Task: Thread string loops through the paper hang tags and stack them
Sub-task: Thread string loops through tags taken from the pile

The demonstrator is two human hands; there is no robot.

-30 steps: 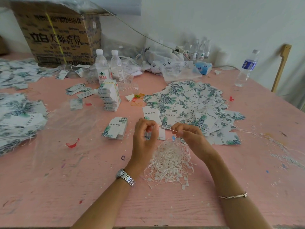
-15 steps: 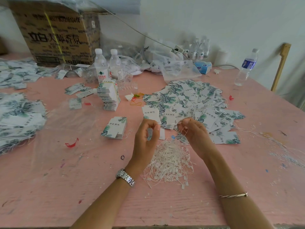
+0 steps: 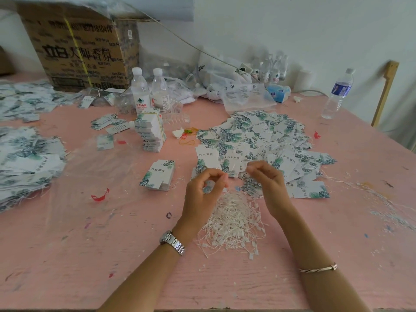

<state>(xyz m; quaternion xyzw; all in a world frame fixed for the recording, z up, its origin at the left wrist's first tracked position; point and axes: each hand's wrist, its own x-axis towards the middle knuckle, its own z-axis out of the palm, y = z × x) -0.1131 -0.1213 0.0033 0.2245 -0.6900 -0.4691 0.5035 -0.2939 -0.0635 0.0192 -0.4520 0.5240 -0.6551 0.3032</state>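
String loops (image 3: 231,218) lie heaped at the hands' six o'clock, limp and featherlight (take one near its end); left hand (image 3: 202,190) and right hand (image 3: 269,183) each pinch tight, seemingly on one string loop too fine to see; thin, bendable hang tags (image 3: 258,140) spread at twelve o'clock.

Soft, even, shadowless daylight; mild overall blur, smeared hands (image 3: 236,183), wide-angle bending toward the edges.

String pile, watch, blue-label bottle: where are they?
string pile (image 3: 231,221), head view, middle of the white tangle.
watch (image 3: 172,242), head view, its metal band.
blue-label bottle (image 3: 340,88), head view, its blue label.
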